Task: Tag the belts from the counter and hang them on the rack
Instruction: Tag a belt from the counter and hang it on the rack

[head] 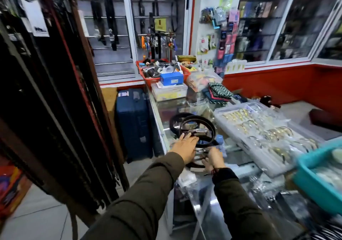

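Fingers (191, 140) of the left hand (186, 147) are spread flat on coiled dark belts (198, 128) stacked on the glass counter (164, 110). Right hand (214, 158) is curled beside them, its grasp blurred. Hanging belts fill the rack (46, 91) left of both outstretched arms.

Hanging belts (55, 101) crowd left; clear tray (259, 134) blocks right.

Head cam only, wide angle, looking forward and down.
Glass counter (238, 156) sits close at about 1 o'clock, belt rack (55, 95) crowds in at 9.
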Demonstrator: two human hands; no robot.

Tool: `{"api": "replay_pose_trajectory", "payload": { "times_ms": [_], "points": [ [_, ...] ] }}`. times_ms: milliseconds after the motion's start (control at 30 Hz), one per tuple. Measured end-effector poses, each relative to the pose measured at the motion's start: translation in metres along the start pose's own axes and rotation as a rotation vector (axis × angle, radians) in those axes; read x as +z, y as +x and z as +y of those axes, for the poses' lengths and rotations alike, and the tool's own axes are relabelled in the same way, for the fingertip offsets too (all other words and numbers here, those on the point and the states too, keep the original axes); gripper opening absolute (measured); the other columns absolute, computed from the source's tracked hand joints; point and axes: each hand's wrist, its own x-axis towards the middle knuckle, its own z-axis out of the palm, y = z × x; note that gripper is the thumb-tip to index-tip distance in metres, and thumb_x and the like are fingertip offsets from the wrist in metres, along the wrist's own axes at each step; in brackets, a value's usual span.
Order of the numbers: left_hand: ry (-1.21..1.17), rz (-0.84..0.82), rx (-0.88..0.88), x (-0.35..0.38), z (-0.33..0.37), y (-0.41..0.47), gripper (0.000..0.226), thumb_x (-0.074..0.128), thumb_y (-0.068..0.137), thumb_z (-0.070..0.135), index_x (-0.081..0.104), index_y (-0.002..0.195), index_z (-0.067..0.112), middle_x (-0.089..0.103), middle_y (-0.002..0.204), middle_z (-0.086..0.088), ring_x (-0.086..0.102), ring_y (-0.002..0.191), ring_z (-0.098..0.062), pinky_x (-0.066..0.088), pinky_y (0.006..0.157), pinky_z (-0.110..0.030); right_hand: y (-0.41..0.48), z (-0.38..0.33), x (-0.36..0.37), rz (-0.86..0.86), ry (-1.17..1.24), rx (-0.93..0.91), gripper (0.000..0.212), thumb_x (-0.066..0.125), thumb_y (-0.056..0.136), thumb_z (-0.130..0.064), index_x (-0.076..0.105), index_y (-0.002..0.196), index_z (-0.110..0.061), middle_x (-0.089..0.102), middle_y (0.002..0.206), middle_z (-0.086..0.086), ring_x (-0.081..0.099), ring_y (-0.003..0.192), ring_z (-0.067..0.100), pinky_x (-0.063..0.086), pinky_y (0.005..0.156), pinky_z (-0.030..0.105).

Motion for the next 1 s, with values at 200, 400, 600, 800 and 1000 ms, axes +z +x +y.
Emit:
{"api": "replay_pose_trajectory", "payload": {
  "times_ms": [200, 400, 600, 800, 1000],
  "points": [
    [0.070, -0.043, -0.009, 0.002, 0.017, 0.022, 0.051, 0.054, 0.099, 0.014, 0.042, 0.149, 0.008, 0.054, 0.144, -0.016, 0.050, 0.135, -0.035, 0.031, 0.117, -0.043, 0.036, 0.002, -0.005, 0.010, 0.278, 0.057, 0.043, 0.024, 0.093, 0.009, 0.045, 0.127, -0.007, 0.046, 0.142, 0.030, 0.046, 0.134, 0.041, 0.042, 0.101, 0.049],
    [-0.058, 0.125, 0.019, -0.003, 0.013, 0.026, 0.036, 0.047, 0.103, 0.017, 0.058, 0.137, 0.010, 0.064, 0.128, -0.014, 0.060, 0.119, -0.036, 0.051, 0.096, -0.046, 0.040, 0.003, -0.008, 0.042, 0.405, -0.003, 0.050, 0.022, 0.091, 0.020, 0.041, 0.134, 0.004, 0.050, 0.128, 0.035, 0.056, 0.122, 0.042, 0.044, 0.102, 0.048],
    [-0.359, 0.351, 0.034, -0.013, 0.002, 0.011, 0.036, 0.052, 0.104, 0.023, 0.060, 0.136, 0.010, 0.066, 0.128, -0.013, 0.061, 0.118, -0.033, 0.051, 0.099, -0.046, 0.038, 0.002, -0.004, -0.106, 0.429, -0.127, 0.030, 0.047, 0.097, 0.008, 0.054, 0.126, 0.006, 0.070, 0.086, 0.015, 0.071, 0.069, 0.016, 0.061, 0.067, 0.025],
    [-0.668, 0.578, -0.087, -0.044, -0.013, -0.018, 0.039, 0.055, 0.103, 0.025, 0.060, 0.139, 0.009, 0.065, 0.134, -0.011, 0.061, 0.124, -0.027, 0.049, 0.105, -0.038, 0.003, -0.020, 0.021, -0.345, 0.372, -0.350, 0.040, 0.059, 0.095, -0.001, 0.051, 0.134, -0.002, 0.070, 0.108, 0.012, 0.076, 0.082, 0.011, 0.062, 0.076, 0.022],
    [-0.645, 0.784, -0.191, -0.075, -0.045, -0.062, 0.033, 0.062, 0.099, 0.028, 0.071, 0.128, 0.014, 0.075, 0.121, -0.009, 0.072, 0.111, -0.022, 0.058, 0.096, -0.039, -0.030, -0.041, 0.067, -0.435, 0.076, -0.516, 0.040, 0.068, 0.088, -0.001, 0.060, 0.126, 0.007, 0.069, 0.113, 0.022, 0.074, 0.077, 0.010, 0.060, 0.072, 0.019]
  ]
}}
